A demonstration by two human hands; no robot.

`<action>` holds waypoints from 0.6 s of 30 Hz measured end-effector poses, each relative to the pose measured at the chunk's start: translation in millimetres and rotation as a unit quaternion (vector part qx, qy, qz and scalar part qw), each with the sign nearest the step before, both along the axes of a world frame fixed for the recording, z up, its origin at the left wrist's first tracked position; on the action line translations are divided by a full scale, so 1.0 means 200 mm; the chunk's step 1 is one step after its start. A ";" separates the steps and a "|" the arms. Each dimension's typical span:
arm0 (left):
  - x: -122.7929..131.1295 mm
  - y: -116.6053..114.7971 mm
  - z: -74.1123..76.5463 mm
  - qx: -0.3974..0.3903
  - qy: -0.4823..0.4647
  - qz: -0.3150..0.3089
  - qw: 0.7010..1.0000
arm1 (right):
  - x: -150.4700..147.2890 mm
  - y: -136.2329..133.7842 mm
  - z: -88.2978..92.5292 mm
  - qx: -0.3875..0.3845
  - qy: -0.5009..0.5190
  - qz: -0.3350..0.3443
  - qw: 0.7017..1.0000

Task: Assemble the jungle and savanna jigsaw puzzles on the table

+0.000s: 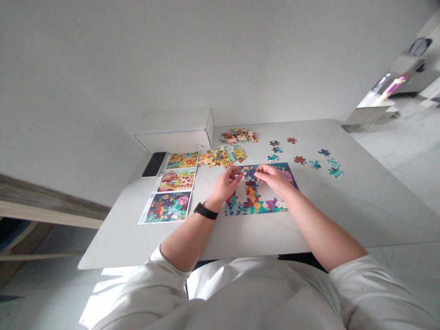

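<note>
A partly assembled jigsaw puzzle [252,192] lies on the table before me, with dark blue, teal and orange parts and gaps showing the tabletop. Over its upper left part is my left hand [227,183], a black band on its wrist. Its thumb and fingers pinch a small puzzle piece [244,173] with a pale edge. My right hand [271,178] is at the puzzle's upper middle, fingers curled and thumb against them; what they hold, if anything, is too small to make out. A dark blue section [249,172] shows between both hands.
Loose teal pieces [333,163] and reddish-brown pieces [299,160] lie to the right. Two piles, one yellowish [220,156], one mixed [239,135], sit behind. Picture sheets [168,207], a phone [154,164] and a white box [175,130] are at left. A wall [220,59] backs the table.
</note>
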State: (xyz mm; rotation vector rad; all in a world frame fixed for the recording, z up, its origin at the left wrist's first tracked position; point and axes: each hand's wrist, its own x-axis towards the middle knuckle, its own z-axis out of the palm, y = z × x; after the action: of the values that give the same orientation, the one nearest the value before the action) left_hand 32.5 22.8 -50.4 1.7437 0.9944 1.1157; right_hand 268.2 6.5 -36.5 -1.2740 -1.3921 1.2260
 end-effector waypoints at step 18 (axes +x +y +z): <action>-0.02 -0.02 0.03 0.234 0.125 -0.020 0.964 | -0.01 0.01 -0.03 -0.008 -0.006 -0.009 1.000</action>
State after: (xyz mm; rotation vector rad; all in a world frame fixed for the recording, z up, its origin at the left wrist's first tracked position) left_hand 28.8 18.5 -44.3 2.3209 0.8820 1.1906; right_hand 266.5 8.2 -41.8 -1.3045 -1.3787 1.2205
